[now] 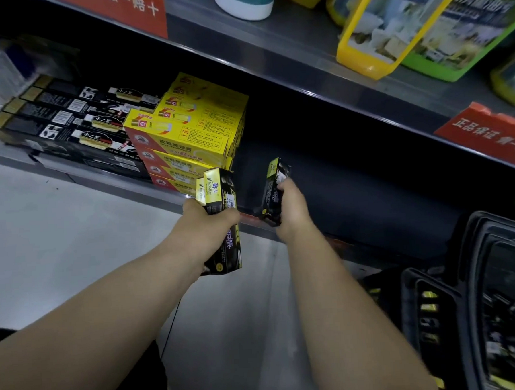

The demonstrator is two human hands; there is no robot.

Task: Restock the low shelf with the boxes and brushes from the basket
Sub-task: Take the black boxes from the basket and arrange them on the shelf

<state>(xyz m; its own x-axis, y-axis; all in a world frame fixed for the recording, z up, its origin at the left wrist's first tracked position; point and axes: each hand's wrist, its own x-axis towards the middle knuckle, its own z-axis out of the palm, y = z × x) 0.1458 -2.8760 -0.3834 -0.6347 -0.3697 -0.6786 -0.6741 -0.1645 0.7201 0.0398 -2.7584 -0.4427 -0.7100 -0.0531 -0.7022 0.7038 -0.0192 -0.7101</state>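
Now both hands [210, 224] [291, 206] grip black boxes [220, 190] [275, 188] before shelf [369, 195].

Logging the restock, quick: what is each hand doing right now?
Left hand: grips a bundle of black-and-yellow boxes.
Right hand: grips a single black-and-yellow box.

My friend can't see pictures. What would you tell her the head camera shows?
A person's left hand grips a few black-and-yellow boxes while the right hand holds one box at the dark gap on the low shelf, beside stacked yellow boxes. A black basket sits at lower right.
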